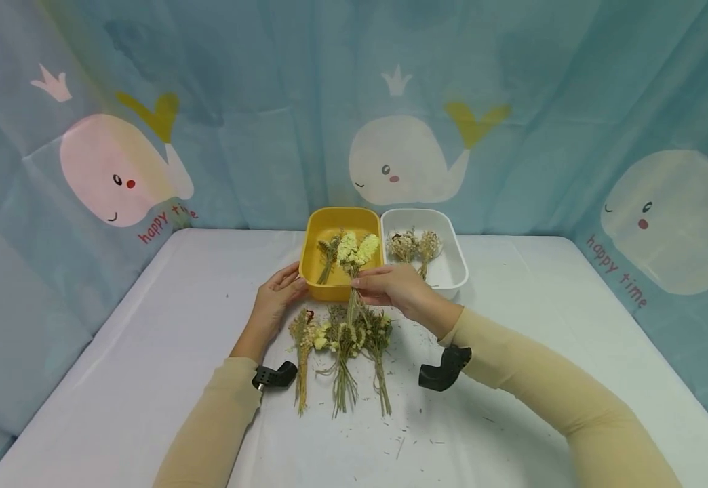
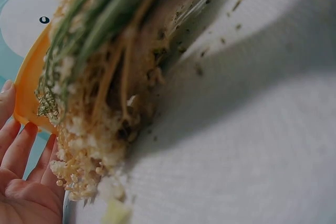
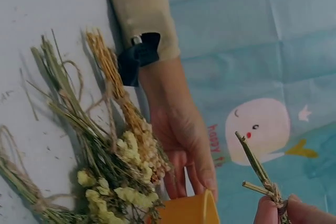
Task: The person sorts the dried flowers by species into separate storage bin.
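Observation:
My right hand (image 1: 399, 288) pinches the tied stems of a dried flower bunch (image 1: 349, 251) with pale yellow heads, held over the front of the yellow container (image 1: 329, 293). Cut stem ends (image 3: 255, 163) stick out past its fingertips in the right wrist view. At the container's left side, my left hand (image 1: 276, 298) rests its extended fingers against the outer wall, thumb near the rim. A small green-brown bunch (image 1: 327, 261) lies inside the yellow container. In the left wrist view, a blurred bunch of dried flowers (image 2: 100, 108) fills the foreground.
Beside the yellow container stands a white container (image 1: 459, 271) with two pale bunches (image 1: 404, 245). Nearer me lie three tied bunches: a tan one (image 1: 302, 366), a yellow-flowered one (image 1: 343, 383) and a green one (image 1: 381, 369). Stem scraps (image 1: 400, 447) litter the white table. A whale-print curtain (image 1: 238, 163) hangs behind.

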`<action>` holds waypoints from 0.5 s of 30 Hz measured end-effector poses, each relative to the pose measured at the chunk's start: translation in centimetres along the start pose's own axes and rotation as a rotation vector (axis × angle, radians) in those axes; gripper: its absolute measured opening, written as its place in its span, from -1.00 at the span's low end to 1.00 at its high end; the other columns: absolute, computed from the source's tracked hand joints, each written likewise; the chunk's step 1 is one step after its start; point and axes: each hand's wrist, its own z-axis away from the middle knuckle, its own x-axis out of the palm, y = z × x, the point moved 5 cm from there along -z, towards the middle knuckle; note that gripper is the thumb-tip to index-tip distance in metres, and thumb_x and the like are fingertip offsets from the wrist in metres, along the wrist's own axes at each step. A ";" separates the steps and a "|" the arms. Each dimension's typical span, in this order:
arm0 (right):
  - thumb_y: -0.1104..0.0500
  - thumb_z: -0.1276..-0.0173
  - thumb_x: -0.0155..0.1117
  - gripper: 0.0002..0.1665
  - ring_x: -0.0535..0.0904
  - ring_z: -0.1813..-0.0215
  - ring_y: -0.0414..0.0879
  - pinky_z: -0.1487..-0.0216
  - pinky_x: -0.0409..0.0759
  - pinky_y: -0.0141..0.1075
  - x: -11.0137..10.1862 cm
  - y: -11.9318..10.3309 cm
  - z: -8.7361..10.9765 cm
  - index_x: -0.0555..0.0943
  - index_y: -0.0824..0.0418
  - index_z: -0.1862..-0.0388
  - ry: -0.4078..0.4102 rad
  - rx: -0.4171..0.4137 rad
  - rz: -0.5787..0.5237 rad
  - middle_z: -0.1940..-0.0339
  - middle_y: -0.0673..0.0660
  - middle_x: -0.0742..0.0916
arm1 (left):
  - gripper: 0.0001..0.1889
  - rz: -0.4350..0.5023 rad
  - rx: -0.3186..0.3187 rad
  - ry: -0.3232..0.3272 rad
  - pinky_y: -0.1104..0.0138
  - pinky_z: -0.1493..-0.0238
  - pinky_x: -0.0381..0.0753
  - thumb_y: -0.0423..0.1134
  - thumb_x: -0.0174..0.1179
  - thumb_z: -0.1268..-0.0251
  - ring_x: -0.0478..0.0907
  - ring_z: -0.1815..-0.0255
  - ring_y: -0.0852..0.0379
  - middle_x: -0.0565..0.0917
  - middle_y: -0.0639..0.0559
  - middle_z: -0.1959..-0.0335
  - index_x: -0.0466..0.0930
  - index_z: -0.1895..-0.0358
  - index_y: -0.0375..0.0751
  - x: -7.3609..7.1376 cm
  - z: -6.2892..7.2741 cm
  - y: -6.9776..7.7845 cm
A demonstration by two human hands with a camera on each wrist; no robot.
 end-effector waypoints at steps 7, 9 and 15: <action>0.42 -0.37 0.25 -0.55 0.74 0.48 -0.23 0.36 0.75 -0.49 0.4 -1.0 -1.8 0.52 0.53 -0.22 0.014 -0.004 -0.112 0.42 0.07 0.79 | -0.38 -0.002 -0.008 0.001 0.49 -0.15 0.66 -0.25 0.22 -0.42 0.37 -0.47 -0.06 0.34 -0.09 -0.52 0.28 -0.51 -0.11 0.0 0.1 -0.2; 0.41 -0.36 0.28 -0.55 0.74 0.49 -0.23 0.38 0.74 -0.50 0.6 -1.2 -2.3 0.54 0.50 -0.22 0.033 0.008 -0.124 0.42 0.07 0.79 | -0.37 -0.002 -0.014 0.008 0.49 -0.14 0.67 -0.25 0.23 -0.41 0.38 -0.47 -0.05 0.35 -0.09 -0.51 0.28 -0.50 -0.10 -0.1 0.1 -0.3; 0.35 -0.32 0.36 -0.56 0.72 0.53 -0.25 0.38 0.74 -0.50 0.9 -1.9 -3.8 0.61 0.41 -0.18 0.109 0.024 -0.096 0.29 0.12 0.82 | -0.37 0.006 -0.002 0.004 0.46 -0.16 0.67 -0.27 0.23 -0.41 0.38 -0.47 -0.06 0.35 -0.11 -0.51 0.28 -0.50 -0.14 -0.1 0.0 -0.2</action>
